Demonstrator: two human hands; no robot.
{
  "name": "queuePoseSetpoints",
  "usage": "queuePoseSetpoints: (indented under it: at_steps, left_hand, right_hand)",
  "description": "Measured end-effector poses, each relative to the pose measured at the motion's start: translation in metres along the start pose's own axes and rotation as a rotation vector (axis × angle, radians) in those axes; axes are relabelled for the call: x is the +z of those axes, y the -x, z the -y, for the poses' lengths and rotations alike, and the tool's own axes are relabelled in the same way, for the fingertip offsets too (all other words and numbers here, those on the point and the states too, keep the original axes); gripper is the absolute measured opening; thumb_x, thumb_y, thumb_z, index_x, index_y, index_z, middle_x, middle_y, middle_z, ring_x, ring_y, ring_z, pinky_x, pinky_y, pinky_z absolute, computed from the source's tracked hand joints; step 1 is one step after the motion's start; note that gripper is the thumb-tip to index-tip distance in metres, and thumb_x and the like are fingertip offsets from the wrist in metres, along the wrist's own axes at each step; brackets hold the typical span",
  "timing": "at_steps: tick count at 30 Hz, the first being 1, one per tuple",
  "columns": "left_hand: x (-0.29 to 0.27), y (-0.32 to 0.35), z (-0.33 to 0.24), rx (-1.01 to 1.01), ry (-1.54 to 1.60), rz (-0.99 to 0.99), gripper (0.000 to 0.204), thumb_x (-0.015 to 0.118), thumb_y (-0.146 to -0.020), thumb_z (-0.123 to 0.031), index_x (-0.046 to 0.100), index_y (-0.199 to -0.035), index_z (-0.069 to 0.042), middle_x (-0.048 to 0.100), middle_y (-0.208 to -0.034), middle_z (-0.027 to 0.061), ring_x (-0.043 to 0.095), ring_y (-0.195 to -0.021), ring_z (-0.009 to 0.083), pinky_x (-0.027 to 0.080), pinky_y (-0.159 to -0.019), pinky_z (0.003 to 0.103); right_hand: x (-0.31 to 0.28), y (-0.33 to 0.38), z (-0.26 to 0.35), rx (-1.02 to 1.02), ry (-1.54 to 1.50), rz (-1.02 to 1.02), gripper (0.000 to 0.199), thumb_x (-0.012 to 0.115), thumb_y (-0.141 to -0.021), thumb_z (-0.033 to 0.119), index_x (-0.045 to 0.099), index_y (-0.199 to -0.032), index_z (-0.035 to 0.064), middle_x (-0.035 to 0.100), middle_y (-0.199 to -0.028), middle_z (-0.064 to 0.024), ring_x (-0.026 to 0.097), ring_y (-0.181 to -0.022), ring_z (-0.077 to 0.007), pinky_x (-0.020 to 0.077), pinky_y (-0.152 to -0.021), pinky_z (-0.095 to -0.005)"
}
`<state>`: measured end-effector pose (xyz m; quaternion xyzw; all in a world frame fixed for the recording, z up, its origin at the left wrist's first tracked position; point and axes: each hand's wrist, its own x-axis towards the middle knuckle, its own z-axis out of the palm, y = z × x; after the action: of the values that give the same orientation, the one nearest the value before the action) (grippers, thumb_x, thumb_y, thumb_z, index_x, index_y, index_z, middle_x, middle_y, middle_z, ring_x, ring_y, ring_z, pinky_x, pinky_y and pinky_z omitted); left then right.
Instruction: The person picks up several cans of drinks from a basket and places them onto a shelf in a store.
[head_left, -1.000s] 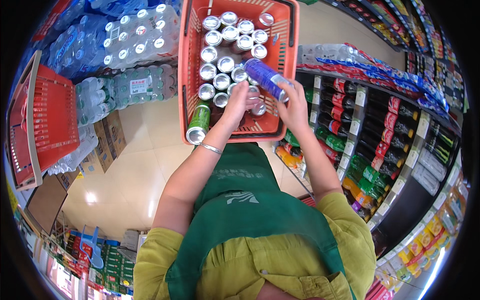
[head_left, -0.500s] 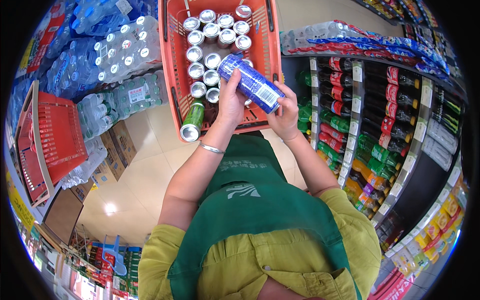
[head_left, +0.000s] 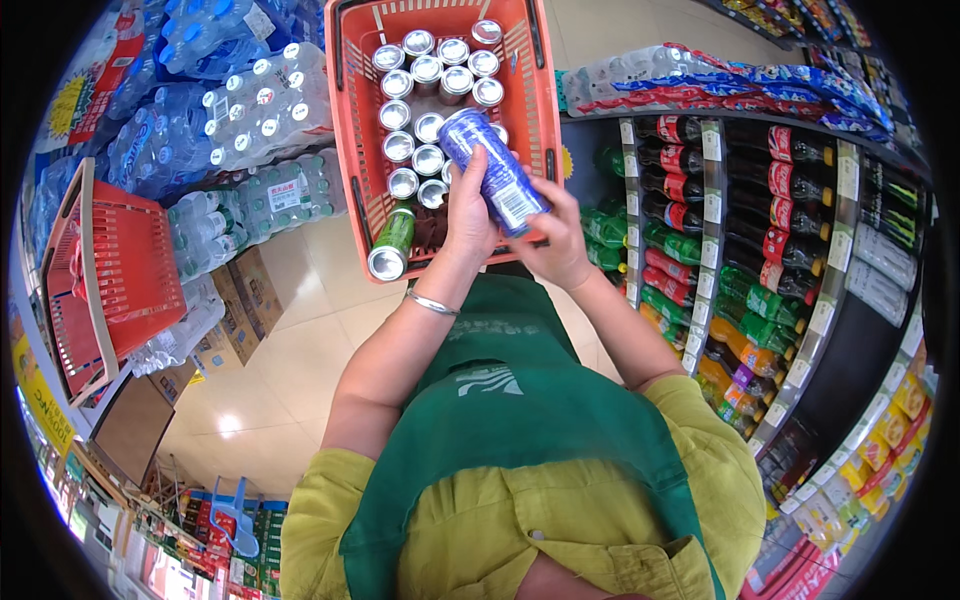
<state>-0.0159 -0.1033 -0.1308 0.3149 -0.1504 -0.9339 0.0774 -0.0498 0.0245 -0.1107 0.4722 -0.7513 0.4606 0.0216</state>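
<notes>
My left hand [head_left: 472, 205] is closed around a tall blue drink can [head_left: 492, 172], thumb lying along its side. The can is tilted over the near half of a red shopping basket [head_left: 345, 150]. At the can's lower right end my right hand [head_left: 557, 235] has its fingers curled against it, slightly blurred by motion. Inside the basket several cans with silver ends [head_left: 427, 70] stand upright in rows. A green can [head_left: 396, 240] leans at the basket's near left corner, its silver end toward me. My forearms and the can hide part of the contents.
Shelves of cola bottles [head_left: 782, 180] and green bottles [head_left: 765, 305] rise on the right. To the left are wrapped packs of water bottles [head_left: 265, 105], a second red basket [head_left: 130, 265] and cardboard boxes [head_left: 225, 310]. A blue stool [head_left: 235, 515] stands at the lower left.
The blue can has turned steeper, its lower end swinging left and slightly down. My right hand has shifted left and down beside it, its fingers changing position on the can.
</notes>
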Motion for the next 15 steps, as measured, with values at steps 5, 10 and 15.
queuePoseSetpoints:
  at_steps: [5, 10, 15]
  left_hand:
    - [-0.003, 0.014, -0.016, -0.168, -0.092, 0.067, 0.061, 0.033, -0.091, -0.06, 0.054, -0.105, -0.005, 0.063, -0.087, 0.0108, 0.065, -0.072, 0.022, 0.056, -0.061, 0.035]
    - [0.023, 0.038, -0.026, -0.378, -0.252, 0.244, 0.076, 0.022, -0.089, -0.067, 0.056, -0.103, 0.0, 0.064, -0.081, 0.0144, 0.066, -0.064, 0.0251, 0.058, -0.056, 0.036]
    - [0.073, 0.058, -0.029, -0.53, -0.393, 0.267, 0.075, 0.028, -0.088, -0.067, 0.057, -0.099, 0.001, 0.065, -0.082, 0.0172, 0.067, -0.062, 0.0274, 0.058, -0.057, 0.038]
  right_hand:
    - [-0.017, 0.003, 0.018, 0.515, -0.444, -0.018, 0.035, 0.054, -0.091, 0.026, 0.047, -0.114, 0.0016, 0.051, -0.112, -0.0139, 0.051, -0.107, -0.0235, 0.0433, -0.09, -0.0365]
    - [-0.024, -0.029, 0.025, 0.962, -1.052, -0.142, 0.036, 0.044, -0.096, 0.032, 0.049, -0.114, 0.0012, 0.057, -0.091, -0.0055, 0.057, -0.076, -0.0103, 0.0468, -0.067, -0.0247]
    - [-0.051, -0.044, 0.024, 1.183, -1.338, -0.185, 0.037, 0.052, -0.088, 0.043, 0.056, -0.094, 0.0066, 0.061, -0.072, -0.0046, 0.058, -0.053, -0.0103, 0.0506, -0.046, -0.027]
